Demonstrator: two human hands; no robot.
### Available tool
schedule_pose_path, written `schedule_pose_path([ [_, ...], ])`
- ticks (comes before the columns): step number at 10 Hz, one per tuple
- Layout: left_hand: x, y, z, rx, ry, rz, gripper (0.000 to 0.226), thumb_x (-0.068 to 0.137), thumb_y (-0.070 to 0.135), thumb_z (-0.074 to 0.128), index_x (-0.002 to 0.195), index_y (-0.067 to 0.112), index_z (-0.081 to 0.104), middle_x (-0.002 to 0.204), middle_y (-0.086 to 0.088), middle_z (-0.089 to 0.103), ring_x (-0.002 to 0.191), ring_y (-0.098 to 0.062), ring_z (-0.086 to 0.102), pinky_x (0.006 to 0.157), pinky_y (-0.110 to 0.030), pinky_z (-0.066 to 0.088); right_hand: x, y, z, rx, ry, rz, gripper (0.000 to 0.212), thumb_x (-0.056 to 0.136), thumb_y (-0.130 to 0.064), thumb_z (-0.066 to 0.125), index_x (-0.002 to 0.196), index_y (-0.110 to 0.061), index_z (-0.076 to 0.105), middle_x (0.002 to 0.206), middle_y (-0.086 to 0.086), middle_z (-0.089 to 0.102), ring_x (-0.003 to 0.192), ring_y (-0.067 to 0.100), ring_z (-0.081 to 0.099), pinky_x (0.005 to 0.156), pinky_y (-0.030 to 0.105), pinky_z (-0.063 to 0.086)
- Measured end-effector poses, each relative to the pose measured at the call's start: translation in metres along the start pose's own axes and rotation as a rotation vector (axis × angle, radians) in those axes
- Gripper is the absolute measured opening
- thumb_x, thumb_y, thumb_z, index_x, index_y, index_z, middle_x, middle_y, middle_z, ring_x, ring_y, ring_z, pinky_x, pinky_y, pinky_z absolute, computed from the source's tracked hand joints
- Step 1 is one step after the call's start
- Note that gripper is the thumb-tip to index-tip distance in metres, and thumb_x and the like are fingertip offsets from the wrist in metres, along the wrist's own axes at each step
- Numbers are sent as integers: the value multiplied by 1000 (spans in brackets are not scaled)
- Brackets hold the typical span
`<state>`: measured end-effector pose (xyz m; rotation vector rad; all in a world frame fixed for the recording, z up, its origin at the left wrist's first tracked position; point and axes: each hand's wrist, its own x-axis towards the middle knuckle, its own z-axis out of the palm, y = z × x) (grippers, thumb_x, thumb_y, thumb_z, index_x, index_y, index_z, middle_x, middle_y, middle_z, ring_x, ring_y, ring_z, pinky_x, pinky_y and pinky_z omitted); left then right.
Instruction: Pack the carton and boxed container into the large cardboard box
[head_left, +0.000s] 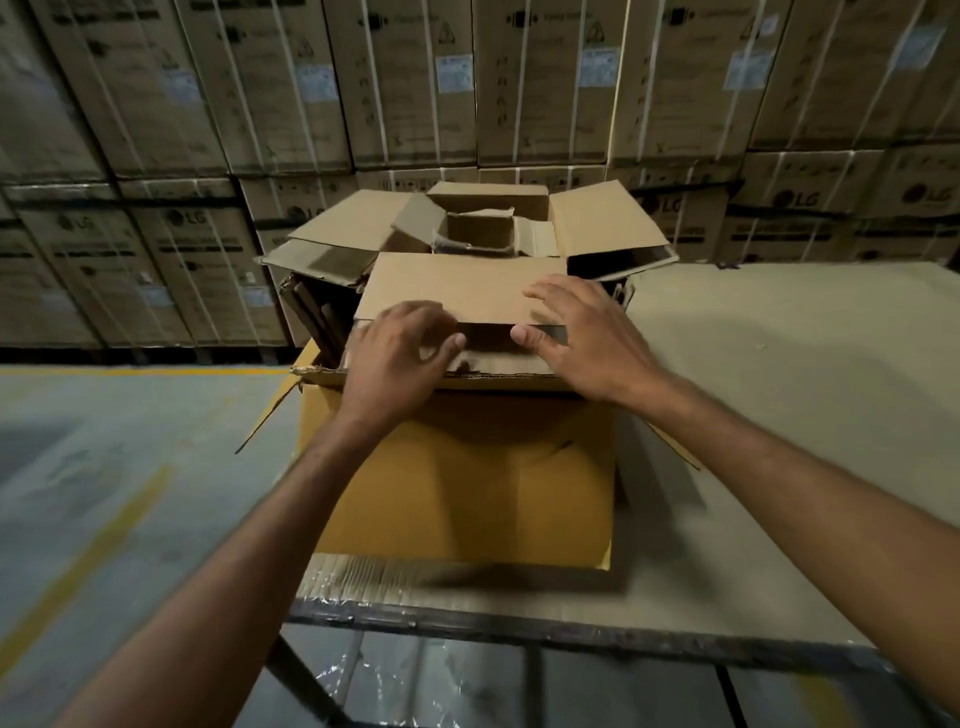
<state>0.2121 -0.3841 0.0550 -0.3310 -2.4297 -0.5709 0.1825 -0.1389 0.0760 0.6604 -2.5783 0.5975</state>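
Observation:
A large yellow-brown cardboard box (467, 483) stands on the table with its top open. A brown carton (608, 223) sits in its mouth, rising above the rim, with its side and far flaps spread open. The near flap (457, 286) lies almost flat over the carton. My left hand (400, 358) grips that flap's near left edge, fingers on top and thumb below. My right hand (576, 338) holds the near right edge the same way. Inside the carton a smaller cardboard piece (480, 231) shows; I cannot tell whether it is the boxed container.
The table (779, 415) has a pale cardboard-like top with plastic wrap at its front edge, and bare surface lies to the right of the box. A wall of stacked strapped cartons (415, 78) stands close behind. Grey floor with yellow lines (104, 519) lies to the left.

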Motion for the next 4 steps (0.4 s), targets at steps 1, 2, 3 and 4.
schedule_pose_path([
  [1, 0, 10, 1, 24, 9, 37, 27, 98, 47, 60, 114, 27, 70, 132, 6, 64, 113, -13, 61, 100, -47, 50, -3, 2, -15, 29, 110, 28, 46, 100, -51, 61, 138, -25, 60, 144, -2, 57, 131, 16, 49, 107, 39, 45],
  [2, 0, 24, 2, 67, 38, 66, 23, 98, 40, 64, 115, 26, 69, 141, 2, 56, 126, -19, 53, 101, -39, 42, -1, 8, -34, 41, 164, 93, 31, 100, -44, 63, 123, -24, 68, 125, -5, 66, 111, 10, 52, 88, 29, 43],
  [3, -4, 34, 5, 84, 67, 94, 27, 96, 39, 66, 119, 26, 67, 148, 0, 45, 131, -20, 46, 102, -40, 40, -4, 12, -39, 36, 175, 105, 25, 100, -41, 65, 118, -24, 71, 119, -6, 69, 108, 10, 55, 84, 28, 41],
  [4, 13, 54, -2, 57, 145, 124, 32, 96, 38, 66, 125, 24, 64, 146, -3, 44, 131, -22, 46, 99, -41, 43, -5, 18, -55, 64, 254, 112, 22, 99, -37, 67, 116, -25, 72, 116, -6, 71, 105, 11, 59, 82, 28, 45],
])
